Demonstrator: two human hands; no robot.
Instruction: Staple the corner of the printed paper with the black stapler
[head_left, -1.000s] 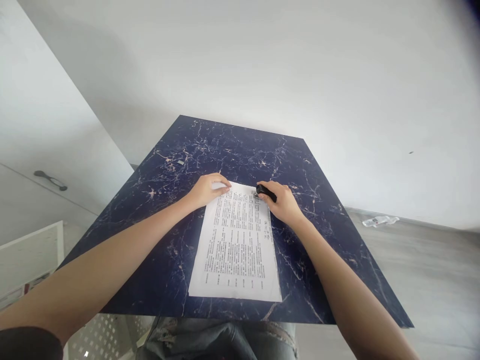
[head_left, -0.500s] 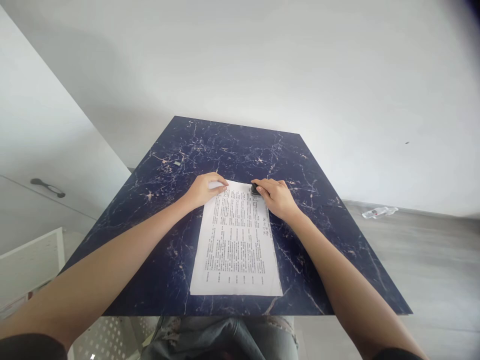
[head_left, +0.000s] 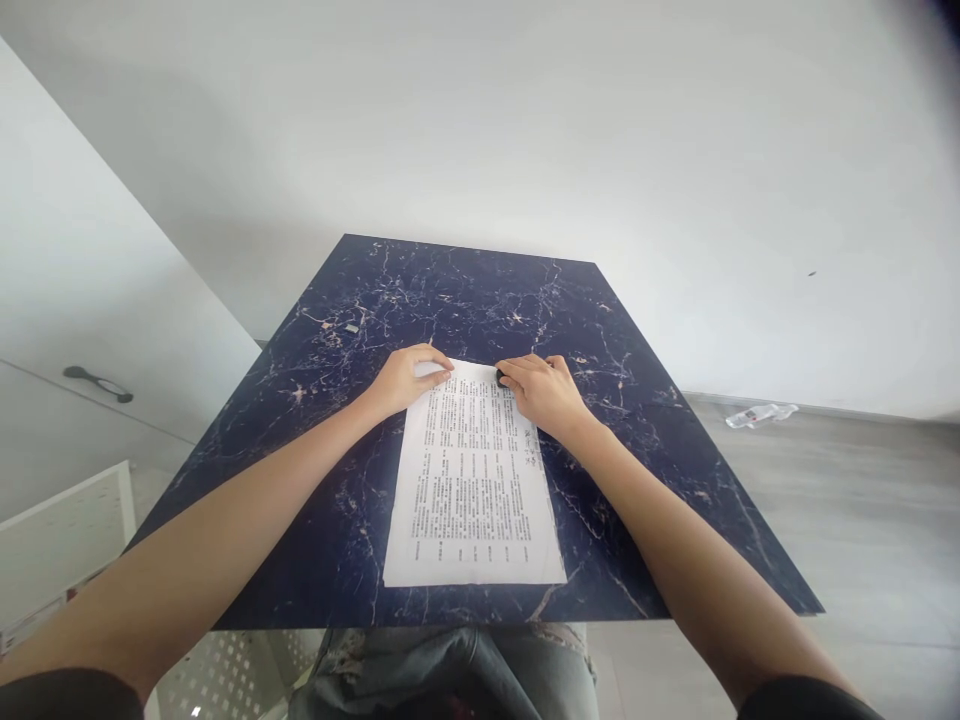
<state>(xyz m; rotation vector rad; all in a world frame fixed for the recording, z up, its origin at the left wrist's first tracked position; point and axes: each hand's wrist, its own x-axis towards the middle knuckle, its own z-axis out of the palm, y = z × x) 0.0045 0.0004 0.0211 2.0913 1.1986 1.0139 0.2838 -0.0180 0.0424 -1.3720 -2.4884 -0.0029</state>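
A stack of printed paper sheets (head_left: 469, 480) lies on the dark blue marbled table (head_left: 315, 530), its lines of print running lengthwise and some handwriting along its right edge. At the far left corner, my left hand (head_left: 409, 382) is closed on the sheets, thumb on top and fingers along the edge. My right hand (head_left: 547, 395) is wrapped round a small black stapler (head_left: 500, 378) at the far right corner of the stack. Only the stapler's dark end shows past the fingers; the rest is hidden under the palm.
A white wall (head_left: 487, 130) stands behind the table. On the left is a white cabinet with a dark handle (head_left: 97, 382). A clear plastic item (head_left: 761, 415) lies on the grey floor at the right. Below the near table edge are legs in jeans (head_left: 450, 670).
My right hand has shifted slightly left with the stapler, and its fingers now cover more of it. The left hand keeps its place on the paper corner.
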